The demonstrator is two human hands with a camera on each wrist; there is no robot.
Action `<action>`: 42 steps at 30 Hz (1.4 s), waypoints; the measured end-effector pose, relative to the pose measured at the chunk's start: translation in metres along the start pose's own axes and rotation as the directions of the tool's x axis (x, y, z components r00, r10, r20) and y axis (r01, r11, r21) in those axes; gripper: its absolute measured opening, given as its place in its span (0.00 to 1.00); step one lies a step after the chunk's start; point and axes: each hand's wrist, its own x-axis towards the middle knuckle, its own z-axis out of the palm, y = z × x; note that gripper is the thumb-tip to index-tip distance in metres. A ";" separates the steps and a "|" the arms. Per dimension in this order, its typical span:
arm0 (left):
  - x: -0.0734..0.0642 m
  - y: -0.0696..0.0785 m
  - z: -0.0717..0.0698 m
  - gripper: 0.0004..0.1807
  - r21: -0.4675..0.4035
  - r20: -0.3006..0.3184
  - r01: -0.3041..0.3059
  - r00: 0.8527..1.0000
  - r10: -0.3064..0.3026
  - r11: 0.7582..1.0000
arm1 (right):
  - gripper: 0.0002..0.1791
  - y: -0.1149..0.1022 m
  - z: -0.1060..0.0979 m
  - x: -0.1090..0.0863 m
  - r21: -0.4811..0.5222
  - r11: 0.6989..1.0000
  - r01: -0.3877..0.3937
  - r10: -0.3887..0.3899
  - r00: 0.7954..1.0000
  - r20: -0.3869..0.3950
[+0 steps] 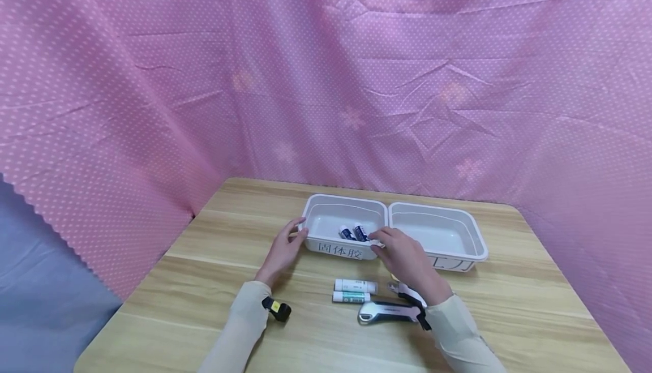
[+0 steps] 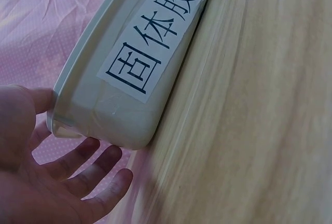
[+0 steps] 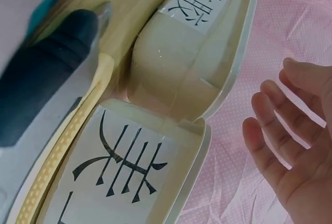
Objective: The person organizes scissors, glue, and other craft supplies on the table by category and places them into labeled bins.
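Note:
My left hand (image 1: 283, 254) holds the left end of a white plastic bin (image 2: 124, 117), thumb at the rim, with the other fingers spread below. A paper label with black characters is on the bin's front. Two blue-and-white glue sticks (image 1: 360, 232) lie inside it. My right hand (image 1: 407, 257) hovers over this bin's front right corner, fingers loosely bent; in the right wrist view nothing sits between the fingers. Beside it stands a second white bin (image 1: 460, 262), also labelled, with a bare floor.
In front of the bins lie two more glue sticks (image 1: 351, 297), one with a green label. A grey-and-black utility knife (image 1: 388, 312) lies nearest me, with another knife (image 3: 57, 79) partly under my right forearm. A pink dotted cloth (image 1: 326, 107) hangs behind the wooden table (image 1: 193, 294).

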 end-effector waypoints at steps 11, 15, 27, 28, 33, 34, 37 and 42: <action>0.000 0.000 0.000 0.27 0.002 0.007 0.006 1.000 -0.006 1.000 | 0.12 -0.011 0.002 -0.012 -0.050 0.982 0.181 -0.178 0.982 0.056; 0.001 0.001 0.000 0.28 0.010 0.015 -0.013 1.000 0.012 1.000 | 0.13 -0.015 0.001 -0.016 -0.052 0.981 0.189 -0.182 0.976 0.117; 0.001 -0.002 0.000 0.28 0.003 0.005 -0.020 1.000 0.020 1.000 | 0.20 -0.022 0.003 -0.020 -0.028 0.996 0.090 -0.074 0.931 0.358; 0.001 -0.002 0.000 0.28 0.004 0.004 -0.021 1.000 0.021 1.000 | 0.21 -0.023 0.002 -0.020 -0.024 0.997 0.078 -0.064 0.927 0.370; 0.001 -0.001 -0.001 0.28 0.001 0.009 -0.009 1.000 0.009 1.000 | 0.20 -0.023 0.002 -0.021 -0.007 0.999 0.044 -0.038 0.915 0.403; 0.001 0.000 -0.001 0.28 0.003 0.012 -0.013 1.000 0.013 1.000 | 0.20 -0.023 0.002 -0.022 -0.002 0.999 0.038 -0.034 0.913 0.407; 0.001 0.000 0.000 0.28 0.003 0.013 -0.005 1.000 0.005 1.000 | 0.19 -0.021 0.002 -0.023 0.009 1.000 0.022 -0.024 0.905 0.424; 0.001 0.001 0.000 0.28 0.003 0.012 0.003 1.000 -0.003 1.000 | 0.18 -0.020 0.004 -0.025 0.013 1.000 0.021 -0.025 0.898 0.439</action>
